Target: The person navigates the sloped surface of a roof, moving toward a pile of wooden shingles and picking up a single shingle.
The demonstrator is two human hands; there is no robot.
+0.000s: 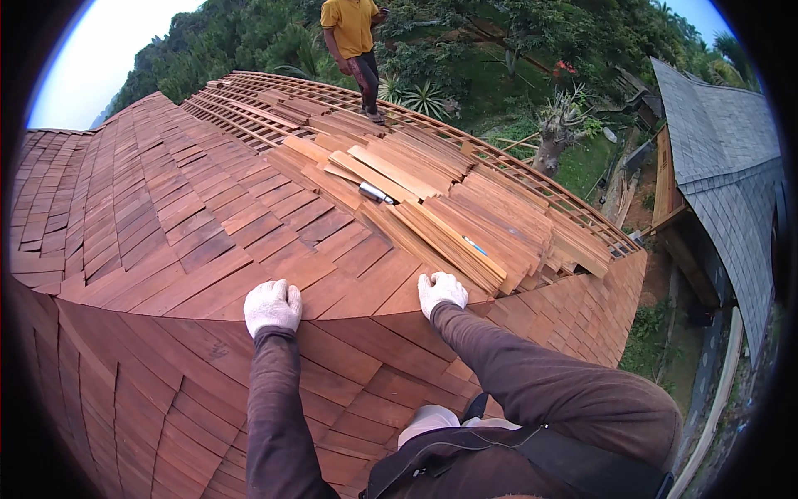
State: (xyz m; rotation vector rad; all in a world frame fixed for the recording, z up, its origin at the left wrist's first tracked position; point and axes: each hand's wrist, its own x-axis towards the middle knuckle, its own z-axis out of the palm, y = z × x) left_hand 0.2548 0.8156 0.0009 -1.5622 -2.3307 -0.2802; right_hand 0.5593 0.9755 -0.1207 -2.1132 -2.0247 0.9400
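Observation:
My left hand (273, 306), in a white knit glove, bears on the ridge (357, 318) of a wood-shingled roof, fingers curled over its edge. Farther right along this ridge, my right hand (442, 293), gloved alike, also grips the edge with bent fingers. Just beyond it lie stacks of loose wooden shingles (499, 220). A slim blue-and-white item (475, 245), perhaps a pen, rests on them. Farther off, a silver cylinder with a dark end (376, 193) lies among paler shingles (386, 170).
A person in a yellow shirt (351, 25) stands on the far roof slope, near bare battens (241, 104). Laid shingles (166, 208) cover the left slope. Past the right roof edge are a grey-roofed building (723, 141), lower ground and a tree stump (553, 137).

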